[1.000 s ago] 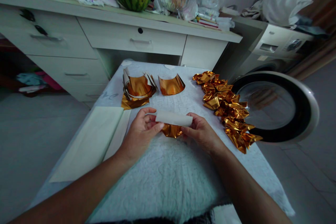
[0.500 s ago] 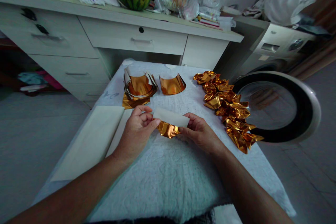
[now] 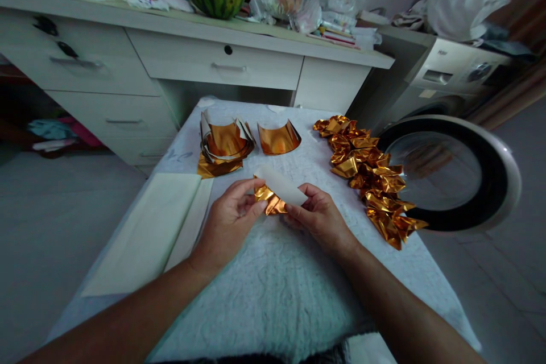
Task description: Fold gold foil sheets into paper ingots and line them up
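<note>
One gold paper (image 3: pixel 273 203), between left fingers (image 3: pixel 255 209) and right fingers (image 3: pixel 298 213), grip beneath unclear

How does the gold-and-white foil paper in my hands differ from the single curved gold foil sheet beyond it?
The gold-and-white foil paper is creased; the single curved gold foil sheet looks smooth. The foil paper is held by the left hand and right hand, while the curved sheet rests on pale blue cloth. Both have shiny gold surfaces.

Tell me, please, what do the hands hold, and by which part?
A gold-and-white piece: the left hand pinches its left end, the right hand its right end.
</note>
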The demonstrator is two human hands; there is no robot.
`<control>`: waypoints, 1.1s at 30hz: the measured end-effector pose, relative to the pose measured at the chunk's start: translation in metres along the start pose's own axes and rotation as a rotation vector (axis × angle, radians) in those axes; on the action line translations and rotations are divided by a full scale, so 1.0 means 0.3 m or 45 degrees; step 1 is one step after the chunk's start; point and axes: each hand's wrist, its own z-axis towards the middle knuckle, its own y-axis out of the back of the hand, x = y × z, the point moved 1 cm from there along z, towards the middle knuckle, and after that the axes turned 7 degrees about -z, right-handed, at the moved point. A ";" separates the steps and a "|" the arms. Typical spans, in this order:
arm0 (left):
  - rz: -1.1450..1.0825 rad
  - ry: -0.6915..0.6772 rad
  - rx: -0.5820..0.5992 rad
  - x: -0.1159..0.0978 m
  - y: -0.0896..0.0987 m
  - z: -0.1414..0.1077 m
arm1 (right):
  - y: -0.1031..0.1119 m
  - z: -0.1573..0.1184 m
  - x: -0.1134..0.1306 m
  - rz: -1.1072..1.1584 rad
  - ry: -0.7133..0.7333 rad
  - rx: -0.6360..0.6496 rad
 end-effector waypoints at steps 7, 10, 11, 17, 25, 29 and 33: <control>-0.038 0.026 0.020 -0.002 -0.016 -0.003 | -0.007 0.001 -0.002 -0.124 0.023 0.044; -0.078 0.035 0.011 0.005 -0.015 -0.001 | -0.009 -0.001 0.001 -0.159 0.037 0.065; -0.091 0.031 -0.002 0.007 -0.013 0.000 | -0.009 -0.002 0.001 -0.180 0.041 0.065; -0.072 0.074 0.045 0.003 -0.011 0.008 | -0.013 -0.007 0.004 -0.395 0.042 0.034; -0.186 0.158 0.049 -0.001 0.002 0.012 | -0.001 -0.019 0.019 -0.411 0.163 0.093; -0.260 0.168 0.031 0.000 0.008 0.015 | 0.019 -0.032 0.024 -0.874 0.464 0.024; -0.298 0.224 0.069 -0.010 0.005 0.014 | 0.021 -0.028 0.010 -1.188 0.724 -0.027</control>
